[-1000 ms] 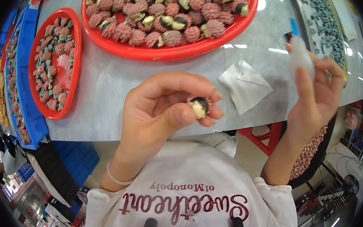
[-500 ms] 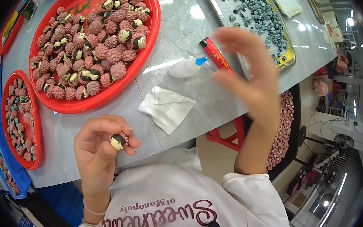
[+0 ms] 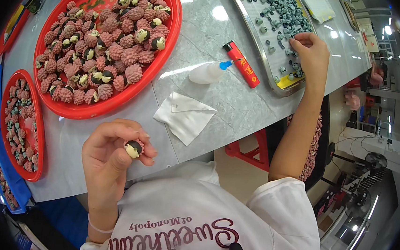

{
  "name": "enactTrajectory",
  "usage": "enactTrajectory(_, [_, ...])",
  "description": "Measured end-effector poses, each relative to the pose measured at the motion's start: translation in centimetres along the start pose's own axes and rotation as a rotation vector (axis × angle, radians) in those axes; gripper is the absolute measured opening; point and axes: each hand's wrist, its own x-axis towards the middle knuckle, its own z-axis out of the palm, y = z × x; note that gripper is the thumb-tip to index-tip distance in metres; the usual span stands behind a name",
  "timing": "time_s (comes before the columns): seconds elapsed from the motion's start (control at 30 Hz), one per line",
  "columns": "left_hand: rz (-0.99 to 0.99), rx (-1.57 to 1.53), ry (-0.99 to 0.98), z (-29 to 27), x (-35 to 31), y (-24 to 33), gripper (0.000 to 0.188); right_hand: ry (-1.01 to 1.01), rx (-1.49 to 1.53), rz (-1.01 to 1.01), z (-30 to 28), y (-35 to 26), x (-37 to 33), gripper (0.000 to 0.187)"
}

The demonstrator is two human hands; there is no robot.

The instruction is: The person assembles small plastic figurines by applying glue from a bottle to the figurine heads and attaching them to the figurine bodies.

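Grip of the left hand (image 3: pixel 104 160) is closed in a pinch on a pink, black and cream piece (image 3: pixel 133 149), which sits between thumb and fingertips. Beyond this grip, to its right, lies a white cloth (image 3: pixel 186 119). The right hand (image 3: pixel 314 53) has its grip narrowed above a tray (image 3: pixel 258 47), with green pieces (image 3: pixel 288 20) just beyond; whether it holds one, I cannot tell.

One left hand (image 3: pixel 108 157), one right hand (image 3: pixel 311 54), one held pink-black-cream piece (image 3: pixel 133 149)
Three red plastic trays (image 3: pixel 86 112), one metal tray (image 3: pixel 281 90), one white squeeze bottle (image 3: pixel 206 74), one red black-ended stick (image 3: pixel 241 65), one folded white sheet (image 3: pixel 186 120); pink ridged pieces (image 3: pixel 130 56) and dark green bits (image 3: pixel 284 12) too many to count.
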Motion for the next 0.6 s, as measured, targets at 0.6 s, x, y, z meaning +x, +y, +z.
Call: enactTrajectory(0.6, [0.014, -0.177, -0.036, -0.7, 0.0, -0.2, 0.033, -0.839, 2.021, 0.236, -0.7, -6.9, -12.5, 0.024])
